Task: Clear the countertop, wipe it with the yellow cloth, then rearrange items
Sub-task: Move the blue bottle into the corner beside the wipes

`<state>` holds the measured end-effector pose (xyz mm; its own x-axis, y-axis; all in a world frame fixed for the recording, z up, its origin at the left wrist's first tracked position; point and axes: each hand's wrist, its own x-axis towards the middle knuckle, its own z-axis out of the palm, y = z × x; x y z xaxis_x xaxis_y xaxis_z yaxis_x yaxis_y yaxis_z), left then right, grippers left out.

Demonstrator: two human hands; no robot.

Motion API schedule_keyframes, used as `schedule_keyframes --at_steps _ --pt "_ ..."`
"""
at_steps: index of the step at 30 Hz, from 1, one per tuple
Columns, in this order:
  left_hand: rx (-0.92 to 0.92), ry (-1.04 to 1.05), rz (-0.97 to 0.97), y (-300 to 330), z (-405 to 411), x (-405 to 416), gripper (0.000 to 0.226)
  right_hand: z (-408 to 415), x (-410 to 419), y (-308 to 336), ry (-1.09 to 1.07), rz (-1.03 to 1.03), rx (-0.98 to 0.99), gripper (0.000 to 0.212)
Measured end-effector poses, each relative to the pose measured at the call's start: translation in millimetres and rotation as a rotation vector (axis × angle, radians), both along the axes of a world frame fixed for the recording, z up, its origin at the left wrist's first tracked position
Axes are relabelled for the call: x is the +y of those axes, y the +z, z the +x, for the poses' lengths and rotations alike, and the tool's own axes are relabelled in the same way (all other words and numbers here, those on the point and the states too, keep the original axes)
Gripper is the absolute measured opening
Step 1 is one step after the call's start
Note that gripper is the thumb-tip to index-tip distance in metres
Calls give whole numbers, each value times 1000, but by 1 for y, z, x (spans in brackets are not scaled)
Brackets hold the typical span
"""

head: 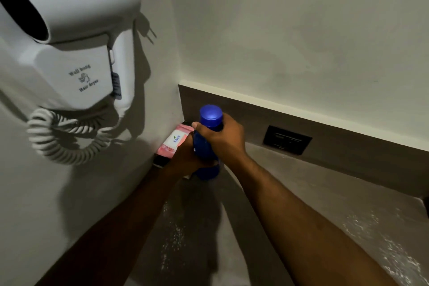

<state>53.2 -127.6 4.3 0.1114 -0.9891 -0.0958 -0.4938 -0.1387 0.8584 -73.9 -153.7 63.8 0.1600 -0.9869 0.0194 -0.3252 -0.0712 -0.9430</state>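
A blue bottle (pixel 205 146) with a blue cap stands upright in the back left corner of the grey countertop (pixel 301 193). My right hand (pixel 222 137) grips its upper body just under the cap. My left hand (pixel 185 160) wraps around its lower part from the left side. Behind the bottle, against the left wall, lies a pink wipes pack (pixel 175 140) with a white label, resting on a dark flat item whose edge shows below it. The yellow cloth is not in view.
A white wall-hung hair dryer (pixel 62 37) with a coiled cord (pixel 58 137) hangs on the left wall, above the corner. A dark socket plate (pixel 287 140) sits in the brown backsplash (pixel 348 144). The countertop surface shows light speckled reflections at right.
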Motion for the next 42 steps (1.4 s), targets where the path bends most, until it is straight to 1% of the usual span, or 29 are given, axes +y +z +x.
schedule_keyframes --at_steps 2,4,5,7,8,10,11,13,14,16,18,20,22,27,29,32,35,37,39,42 --pt "18 -1 44 -1 -6 1 99 -4 1 -3 -2 -8 -11 33" --pt "2 -23 87 2 -12 1 100 -8 3 -3 2 -7 -33 33" --pt "-3 -21 70 0 -12 0 99 -9 4 -3 7 -8 -38 35" --pt "-3 11 28 2 -10 4 93 -9 6 -1 26 5 -24 46" --pt "9 35 39 5 -8 8 89 -8 8 1 42 22 -9 51" --pt "125 86 69 9 -6 16 80 -9 13 4 72 54 3 52" --pt "220 110 94 12 -5 22 76 -11 17 5 73 68 0 49" --pt "380 154 145 19 -4 37 75 -18 30 8 46 105 -16 46" --pt "421 165 167 22 -4 44 75 -22 37 9 27 118 -21 46" --pt "424 170 194 32 -6 59 77 -33 53 8 -27 114 -6 50" --pt "416 147 223 44 -9 88 75 -48 85 13 -93 98 24 55" --pt "404 160 235 45 -11 96 68 -62 97 12 -126 130 21 55" --pt "417 158 234 52 -20 118 60 -84 126 17 -185 150 4 55" --pt "407 75 271 48 -93 169 43 -162 199 14 -389 203 0 57" --pt "413 -3 308 47 -131 185 39 -194 223 11 -465 226 2 57" --pt "409 -145 330 49 -190 202 35 -245 248 9 -609 203 15 56" --pt "407 -240 330 54 -249 210 34 -294 263 8 -743 186 20 54" --pt "406 -283 328 56 -288 209 29 -330 268 6 -807 159 36 49" --pt "443 -312 339 54 -326 205 24 -367 271 2 -859 145 66 47" --pt "489 -347 408 45 -396 192 20 -435 268 -9 -929 168 114 47"
